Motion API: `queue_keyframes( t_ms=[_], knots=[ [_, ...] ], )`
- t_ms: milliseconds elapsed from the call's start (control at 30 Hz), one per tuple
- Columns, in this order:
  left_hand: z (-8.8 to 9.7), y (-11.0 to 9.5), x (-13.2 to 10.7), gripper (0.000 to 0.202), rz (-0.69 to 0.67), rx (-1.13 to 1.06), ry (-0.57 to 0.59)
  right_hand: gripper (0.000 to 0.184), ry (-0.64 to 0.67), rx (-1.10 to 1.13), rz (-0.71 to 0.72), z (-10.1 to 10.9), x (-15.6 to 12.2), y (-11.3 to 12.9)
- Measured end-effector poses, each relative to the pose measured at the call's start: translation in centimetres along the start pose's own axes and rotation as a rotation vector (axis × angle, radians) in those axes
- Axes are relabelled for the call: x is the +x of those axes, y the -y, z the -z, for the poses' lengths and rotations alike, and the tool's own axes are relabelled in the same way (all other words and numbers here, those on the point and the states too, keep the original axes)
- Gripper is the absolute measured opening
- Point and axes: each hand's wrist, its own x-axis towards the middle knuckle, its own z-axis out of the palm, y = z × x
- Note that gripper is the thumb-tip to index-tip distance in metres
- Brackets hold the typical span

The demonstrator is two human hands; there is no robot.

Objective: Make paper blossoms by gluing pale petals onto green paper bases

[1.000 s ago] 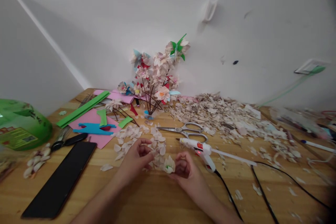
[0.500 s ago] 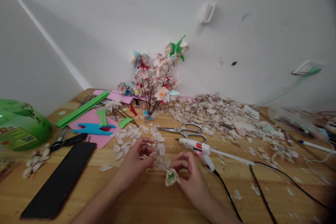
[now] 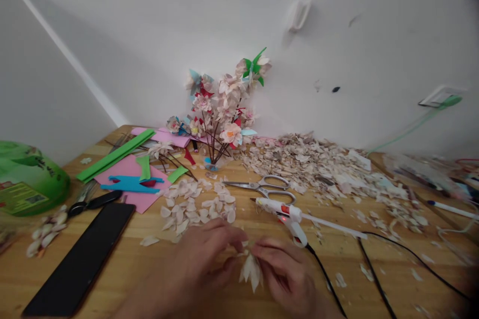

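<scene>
A small white paper flower (image 3: 251,269) hangs petals-down between my two hands, low over the wooden table (image 3: 157,269). My right hand (image 3: 288,274) pinches it from the right, fingers closed on its top. My left hand (image 3: 209,259) comes in from the left, fingertips pressed at the flower's top, backs of the fingers toward me. Loose white petals (image 3: 194,204) lie just beyond my hands. A white glue gun (image 3: 286,213) with a red light lies to the right of them.
Silver scissors (image 3: 264,185) lie behind the glue gun, black cords (image 3: 377,279) run off right. A bouquet of paper flowers (image 3: 222,109) stands at the wall beside a heap of scraps (image 3: 318,162). Coloured paper (image 3: 130,179), a black phone (image 3: 78,259) and a green container (image 3: 26,179) sit left.
Both hands have drawn toward me and closed together; the left left the petal pile and joined the right at the flower, which now hangs petals-down.
</scene>
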Motion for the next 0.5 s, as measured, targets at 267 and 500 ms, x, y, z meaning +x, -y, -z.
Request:
queue_keyframes(
  t_ms=[267, 500],
  knots=[
    [0.09, -0.53, 0.08, 0.024, -0.035, 0.023, 0.026, 0.032, -0.001, -0.059, 0.022, 0.10, 0.32, 0.12],
    [-0.18, -0.31, -0.09, 0.030, -0.068, 0.074, 0.084, 0.029, -0.050, -0.038, 0.083, 0.06, 0.49, 0.10]
  ],
)
